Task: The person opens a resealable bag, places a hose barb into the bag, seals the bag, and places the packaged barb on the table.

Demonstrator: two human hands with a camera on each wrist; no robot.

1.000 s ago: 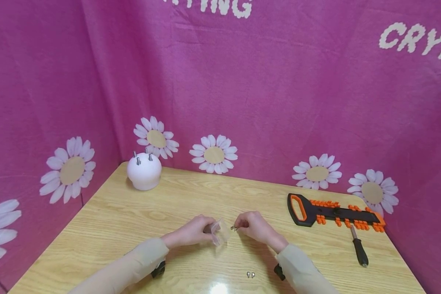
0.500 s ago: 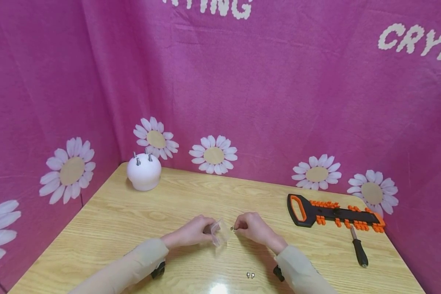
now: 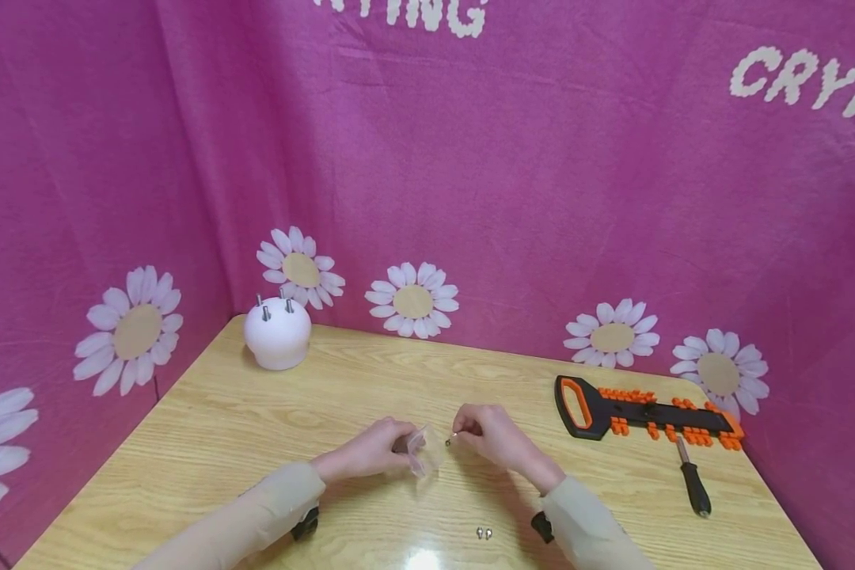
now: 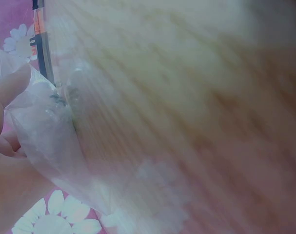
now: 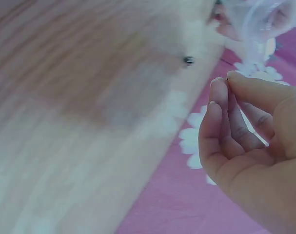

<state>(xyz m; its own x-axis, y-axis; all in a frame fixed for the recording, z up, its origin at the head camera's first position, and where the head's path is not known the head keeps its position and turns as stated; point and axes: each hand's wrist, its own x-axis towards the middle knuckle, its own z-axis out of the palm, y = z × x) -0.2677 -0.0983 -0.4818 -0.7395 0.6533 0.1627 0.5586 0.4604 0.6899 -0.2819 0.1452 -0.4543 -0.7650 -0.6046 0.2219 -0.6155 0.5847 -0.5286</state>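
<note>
My left hand (image 3: 378, 450) grips a small clear plastic bag (image 3: 423, 453), its mouth facing right. The bag (image 4: 50, 131) also shows in the left wrist view, beside the thumb. My right hand (image 3: 495, 434) is just right of it, thumb and fingertips together, pinching a small metal screw (image 3: 454, 435) slightly above the table. In the right wrist view only a tiny dark bit shows between those fingertips. Another small screw (image 3: 448, 443) lies on the table between bag and hand, also a dark blurred screw (image 5: 187, 60) in the right wrist view.
Two small screws (image 3: 484, 533) lie near the table's front. A black-handled screwdriver (image 3: 694, 483) and a black and orange rack (image 3: 648, 413) lie at the right. A white rounded object (image 3: 278, 336) with metal studs stands back left. Pink daisy cloth (image 3: 470, 198) hangs behind the wooden table (image 3: 370, 372).
My right hand has picked up one of the two screws beside the bag and risen slightly. The left hand with the bag has stayed put.
</note>
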